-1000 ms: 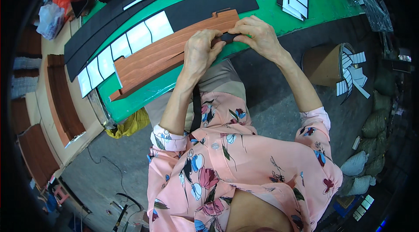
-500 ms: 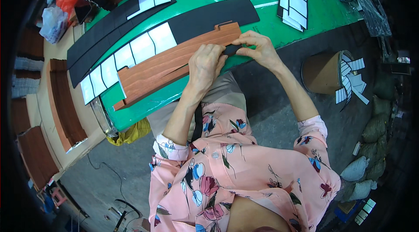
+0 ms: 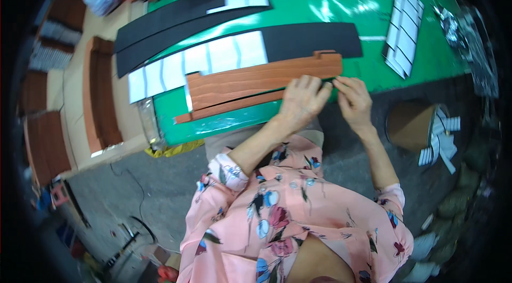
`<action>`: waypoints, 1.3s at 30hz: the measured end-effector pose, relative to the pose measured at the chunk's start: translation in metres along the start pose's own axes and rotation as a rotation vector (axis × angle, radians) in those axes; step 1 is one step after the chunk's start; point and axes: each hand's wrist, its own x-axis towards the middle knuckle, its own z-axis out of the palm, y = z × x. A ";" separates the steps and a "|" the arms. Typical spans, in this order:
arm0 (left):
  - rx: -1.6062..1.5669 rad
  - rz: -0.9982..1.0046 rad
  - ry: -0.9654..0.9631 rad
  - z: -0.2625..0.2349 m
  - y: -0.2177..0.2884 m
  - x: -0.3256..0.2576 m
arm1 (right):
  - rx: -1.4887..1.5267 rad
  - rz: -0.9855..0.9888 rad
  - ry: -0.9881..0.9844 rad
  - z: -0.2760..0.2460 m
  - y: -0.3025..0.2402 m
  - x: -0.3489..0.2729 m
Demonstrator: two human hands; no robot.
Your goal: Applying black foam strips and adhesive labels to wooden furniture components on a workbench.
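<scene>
A long brown wood-grain panel (image 3: 240, 84), notched at both ends, lies near the front edge of the green table. A narrow wood-grain strip (image 3: 234, 106) runs along its near side. My left hand (image 3: 304, 103) is closed over the near edge by the panel's right end, fingers bent and thumb beside them. Just to its right, my right hand (image 3: 354, 100) pinches with thumb and forefinger at the panel's right corner. A small dark piece (image 3: 329, 80) shows between the two hands' fingertips, mostly covered by them.
Behind the panel lies a black sheet (image 3: 314, 40) partly covered with white pads (image 3: 210, 54). Another black sheet (image 3: 170, 22) is farther back. White strips (image 3: 404, 32) lie at the right. A brown bin (image 3: 408, 126) with white scraps stands below the table's right side.
The whole scene has shifted rightward and turned in view. The small dark piece, plainly visible between my hands before, is now mostly hidden at the panel's near edge.
</scene>
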 end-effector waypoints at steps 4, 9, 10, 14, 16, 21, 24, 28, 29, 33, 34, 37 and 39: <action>-0.030 -0.051 -0.032 -0.019 0.004 -0.001 | 0.411 0.481 -0.143 -0.023 0.010 0.030; 0.004 -0.043 0.112 -0.111 -0.015 -0.034 | 0.416 0.370 -0.112 0.003 -0.020 0.099; 0.048 -0.074 0.198 -0.128 -0.023 -0.049 | 0.352 0.305 -0.241 0.011 -0.026 0.114; 0.387 -0.410 0.414 -0.179 -0.052 -0.104 | 0.233 0.002 -0.372 0.063 -0.031 0.168; 0.235 -0.563 0.382 -0.189 -0.064 -0.129 | 0.172 -0.073 -0.406 0.092 -0.032 0.195; -0.131 -0.873 0.295 -0.177 -0.069 -0.155 | 0.124 -0.172 -0.403 0.164 -0.028 0.240; -0.100 -0.841 0.404 -0.170 -0.070 -0.150 | 0.134 -0.147 -0.548 0.167 -0.040 0.236; -0.136 -0.780 0.438 -0.169 -0.075 -0.157 | 0.023 -0.182 -0.663 0.139 -0.039 0.215; -0.156 -0.782 0.433 -0.168 -0.076 -0.160 | 0.010 -0.169 -0.670 0.131 -0.035 0.208; -0.131 -0.714 0.425 -0.165 -0.079 -0.164 | 0.099 -0.177 -0.743 0.108 -0.021 0.183; -0.139 -0.703 0.435 -0.163 -0.080 -0.166 | 0.107 -0.190 -0.799 0.104 -0.022 0.176; -0.153 -0.702 0.438 -0.161 -0.080 -0.169 | 0.097 -0.195 -0.930 0.097 -0.025 0.171; -0.152 -0.716 0.429 -0.160 -0.078 -0.170 | 0.065 -0.194 -0.963 0.096 -0.024 0.170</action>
